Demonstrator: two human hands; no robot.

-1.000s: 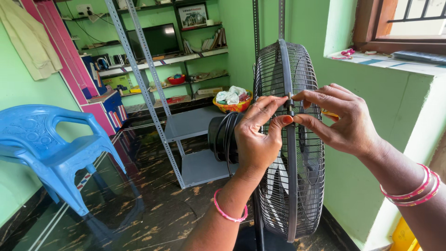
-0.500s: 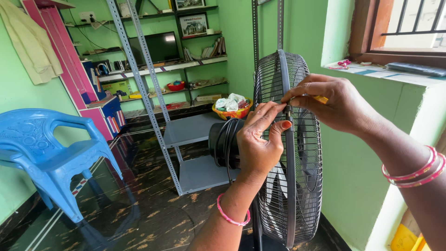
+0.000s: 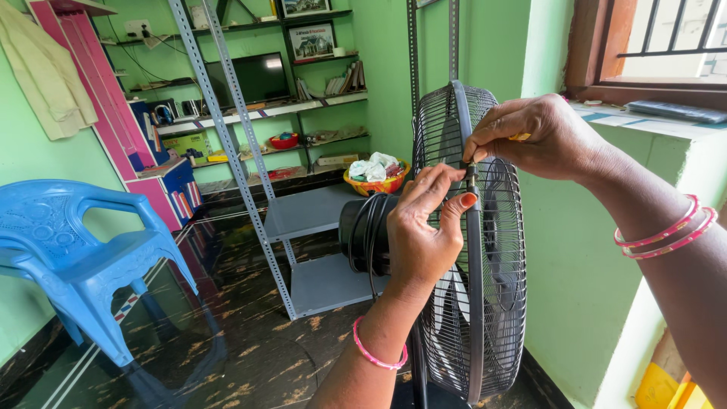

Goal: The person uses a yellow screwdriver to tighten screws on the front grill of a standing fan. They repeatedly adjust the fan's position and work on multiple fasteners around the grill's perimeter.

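Hands lowered; one fan (image 3: 469,250).

One head-worn camera, close over the hands, facing into a green room.

The view looks forward and slightly down from the person's head, near enough that the left hand (image 3: 424,235) and right hand (image 3: 541,140) fill the middle, both at the rim of a black fan grille (image 3: 473,250) seen almost edge-on. Beyond them it faces a metal rack (image 3: 303,220) and wall shelves (image 3: 265,113) at the far side; a blue chair (image 3: 76,250) sits at the left edge, a window sill (image 3: 659,113) at the upper right. No second view shares the scene.
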